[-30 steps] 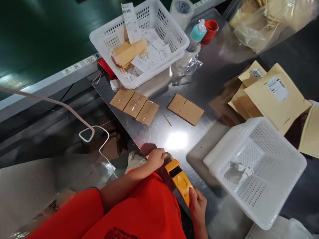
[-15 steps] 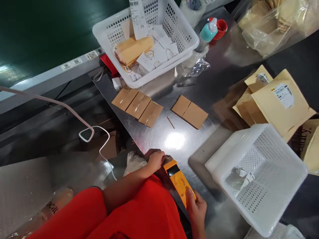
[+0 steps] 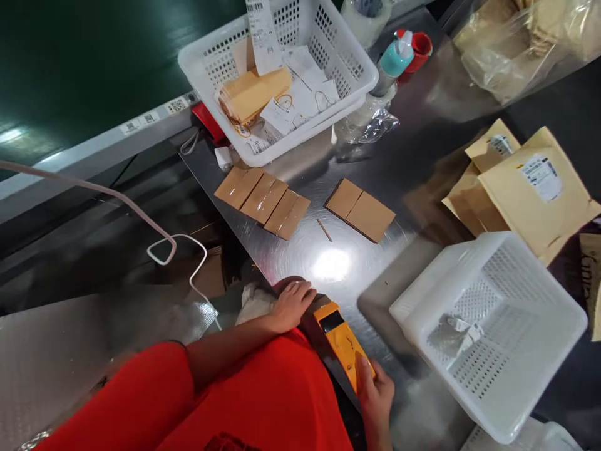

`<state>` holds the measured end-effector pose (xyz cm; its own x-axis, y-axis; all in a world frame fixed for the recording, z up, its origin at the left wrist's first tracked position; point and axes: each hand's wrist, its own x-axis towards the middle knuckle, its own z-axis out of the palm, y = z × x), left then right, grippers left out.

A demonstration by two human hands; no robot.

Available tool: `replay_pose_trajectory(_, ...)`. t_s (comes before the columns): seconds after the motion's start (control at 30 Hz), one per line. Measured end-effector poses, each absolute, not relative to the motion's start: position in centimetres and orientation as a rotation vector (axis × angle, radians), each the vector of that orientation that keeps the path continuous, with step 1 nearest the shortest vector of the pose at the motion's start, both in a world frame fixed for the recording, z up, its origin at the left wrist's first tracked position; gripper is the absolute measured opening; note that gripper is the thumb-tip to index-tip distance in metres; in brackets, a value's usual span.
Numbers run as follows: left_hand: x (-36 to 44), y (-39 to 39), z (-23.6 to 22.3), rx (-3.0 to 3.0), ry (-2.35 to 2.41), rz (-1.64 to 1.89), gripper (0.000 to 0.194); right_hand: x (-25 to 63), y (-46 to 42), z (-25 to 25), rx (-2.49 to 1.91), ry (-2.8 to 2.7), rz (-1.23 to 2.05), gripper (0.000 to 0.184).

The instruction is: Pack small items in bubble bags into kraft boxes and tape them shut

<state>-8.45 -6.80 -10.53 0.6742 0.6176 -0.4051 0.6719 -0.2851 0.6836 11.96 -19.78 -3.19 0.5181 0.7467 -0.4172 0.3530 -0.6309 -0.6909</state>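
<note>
My right hand [image 3: 375, 391] grips an orange handheld tool [image 3: 345, 343] with a dark panel near its front end. The tool points up and left along the table's near edge. Close to its tip my left hand [image 3: 293, 305] lies flat, palm down, fingers stretched out and holding nothing I can see. A brown cardboard piece [image 3: 321, 303] shows between the left fingers and the tool's tip; most of it is hidden. Farther up the table lie a row of three small brown boxes [image 3: 263, 199] with shiny tape and a flat cardboard stack [image 3: 360, 210].
A white basket [image 3: 300, 139] holding papers and envelopes stands at the back. Another white basket [image 3: 451, 263] tilts at right, beside padded envelopes [image 3: 521, 181]. Tape rolls [image 3: 369, 19] and a turquoise-topped bottle [image 3: 395, 59] stand behind. A white cable [image 3: 200, 266] hangs left of the table.
My left hand's fingers have gone from curled at the tool's tip to stretched out flat. My right hand still grips the orange tool; the view has shifted slightly.
</note>
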Motion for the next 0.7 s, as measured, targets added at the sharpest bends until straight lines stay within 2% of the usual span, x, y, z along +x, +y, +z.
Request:
replay_pose_trajectory(0.1,-9.4,-7.4,-11.0,2.126,0.792,0.005,0.087,11.9,-19.4,-3.0,-2.257,-0.823,1.014,0.058)
replay_pose_trajectory(0.23,-9.3,-6.9,-11.8,2.149,0.762,-0.009,0.084,11.8,-19.0,-2.7,-2.248,-0.799,1.039,0.060)
replay_pose_trajectory(0.4,-7.2,-4.5,-12.0,2.046,0.594,0.090,0.102,11.9,-19.6,-3.1,-2.276,-0.796,1.035,0.058)
replay_pose_trajectory(0.5,-6.1,-3.0,-12.1,1.997,0.426,0.039,0.098,11.9,-19.6,-3.4,-2.272,-0.776,1.073,0.056)
replay_pose_trajectory(0.7,-6.1,-1.5,-11.8,2.034,0.365,-0.013,0.076,12.2,-19.8,-2.9,-2.233,-0.773,1.235,0.053)
